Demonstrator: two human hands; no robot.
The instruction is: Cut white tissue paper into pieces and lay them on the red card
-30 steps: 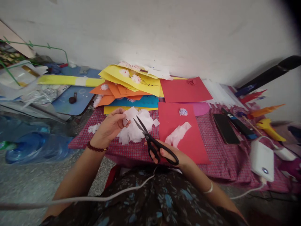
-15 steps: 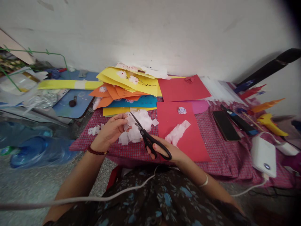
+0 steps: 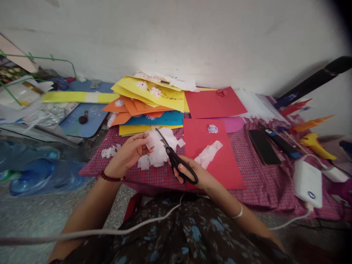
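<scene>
My left hand (image 3: 129,152) pinches a small piece of white tissue paper (image 3: 150,143) above a heap of white tissue scraps (image 3: 162,148) on the checked cloth. My right hand (image 3: 196,174) has its fingers through the handles of black scissors (image 3: 176,157), whose blades are closed and point up-left at the tissue piece. A red paper sheet (image 3: 211,154) lies just right of the scissors, with a white tissue strip (image 3: 207,154) and a small tissue flower (image 3: 212,128) on it.
A pile of yellow, orange and blue paper sheets (image 3: 151,99) sits at the back, next to another red sheet (image 3: 214,102). A black phone (image 3: 263,146), a white power bank (image 3: 308,183) with cable and coloured paper cones (image 3: 313,135) lie at right. Blue water bottles (image 3: 41,172) lie at left.
The scissor blades, open a second ago, have closed on the tissue piece. My right hand has drawn slightly left toward my left hand.
</scene>
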